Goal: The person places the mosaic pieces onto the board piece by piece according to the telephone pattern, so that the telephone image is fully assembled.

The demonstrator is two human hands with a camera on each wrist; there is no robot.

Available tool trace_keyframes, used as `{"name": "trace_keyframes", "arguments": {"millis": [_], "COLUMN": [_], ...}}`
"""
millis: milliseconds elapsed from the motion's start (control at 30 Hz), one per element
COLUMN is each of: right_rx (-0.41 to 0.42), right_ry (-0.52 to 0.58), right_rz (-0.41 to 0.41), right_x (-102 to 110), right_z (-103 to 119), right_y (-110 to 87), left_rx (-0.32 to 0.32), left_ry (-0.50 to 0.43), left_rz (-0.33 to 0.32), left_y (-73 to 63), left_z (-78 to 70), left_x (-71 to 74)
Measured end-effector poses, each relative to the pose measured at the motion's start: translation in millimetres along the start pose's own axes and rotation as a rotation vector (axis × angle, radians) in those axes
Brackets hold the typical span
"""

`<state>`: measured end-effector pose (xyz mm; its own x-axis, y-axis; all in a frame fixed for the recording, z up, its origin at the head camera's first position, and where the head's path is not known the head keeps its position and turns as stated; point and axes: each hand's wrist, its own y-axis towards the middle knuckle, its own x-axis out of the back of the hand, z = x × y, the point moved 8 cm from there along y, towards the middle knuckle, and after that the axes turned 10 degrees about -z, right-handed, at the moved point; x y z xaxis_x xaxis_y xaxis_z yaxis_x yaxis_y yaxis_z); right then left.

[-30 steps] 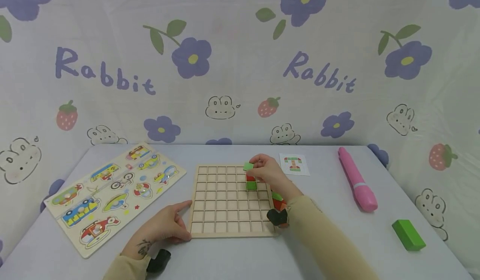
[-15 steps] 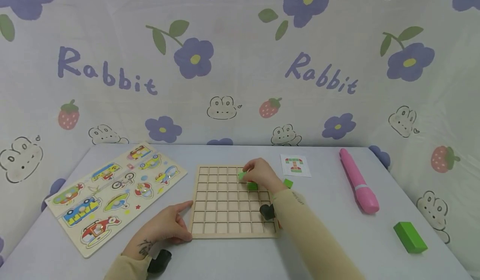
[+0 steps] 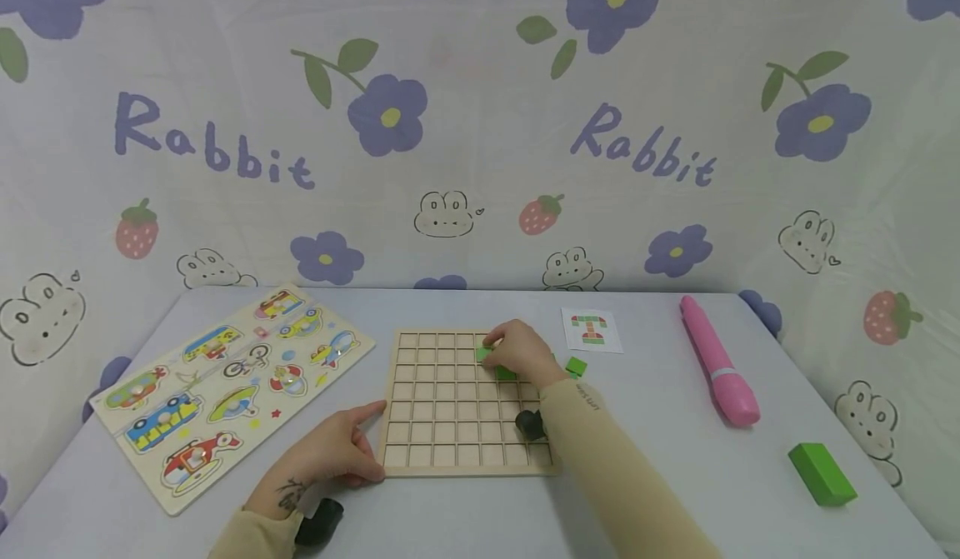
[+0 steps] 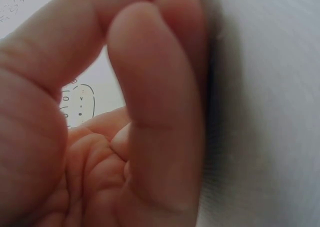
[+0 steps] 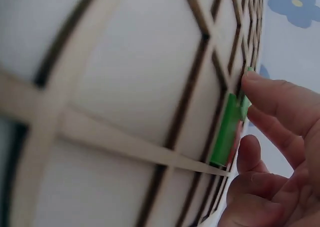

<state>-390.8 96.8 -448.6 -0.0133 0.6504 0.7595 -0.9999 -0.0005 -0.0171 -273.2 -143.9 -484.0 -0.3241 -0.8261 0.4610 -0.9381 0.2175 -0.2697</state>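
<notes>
A square wooden grid board [image 3: 442, 469] lies on the table. My left hand [image 3: 333, 451] rests at its left side, index fingertip and thumb touching the edge. In the left wrist view, the fingers [image 4: 160, 107] fill most of the frame near the white tabletop. Over the board's far right part, my right hand [image 3: 525, 352] pinches a green block [image 3: 483, 354] at a grid cell. A second green block [image 5: 225, 129] sits in a cell close by, with a sliver of red block [image 5: 235, 144] beside it in the right wrist view. The hand hides more of that area.
Right of the board lies a loose green block [image 3: 576, 366], and behind it a pattern card [image 3: 607, 338]. Farther right are a pink pen-shaped object [image 3: 716, 367] and a larger green block [image 3: 821, 474]. A vehicle puzzle board [image 3: 262, 409] lies at left.
My right hand has moved slightly left and down with the green block, from above the board's far edge to a cell. The left hand has stayed at the board's edge.
</notes>
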Motion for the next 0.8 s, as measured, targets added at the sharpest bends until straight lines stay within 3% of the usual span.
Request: {"name": "trace_keyframes", "arguments": {"millis": [267, 433, 567, 800], "right_rx": [0.056, 0.029, 0.005, -0.100], "right_ry": [0.361, 0.516, 0.546, 0.486], "right_rz": [0.012, 0.027, 0.011, -0.003], "right_x": [22, 43, 60, 79], "right_z": [2, -17, -38, -84], "right_y": [-10.8, -28.8, -47.6, -81.8], "left_rx": [0.001, 0.021, 0.019, 0.010], "left_ry": [0.010, 0.033, 0.047, 0.048], "left_rz": [-0.009, -0.020, -0.027, -0.027], "left_y": [-0.2, -0.4, -2.0, -4.1], "left_z": [-0.1, -0.5, -1.6, -3.2], "left_x": [0.7, 0.2, 1.1, -0.2]}}
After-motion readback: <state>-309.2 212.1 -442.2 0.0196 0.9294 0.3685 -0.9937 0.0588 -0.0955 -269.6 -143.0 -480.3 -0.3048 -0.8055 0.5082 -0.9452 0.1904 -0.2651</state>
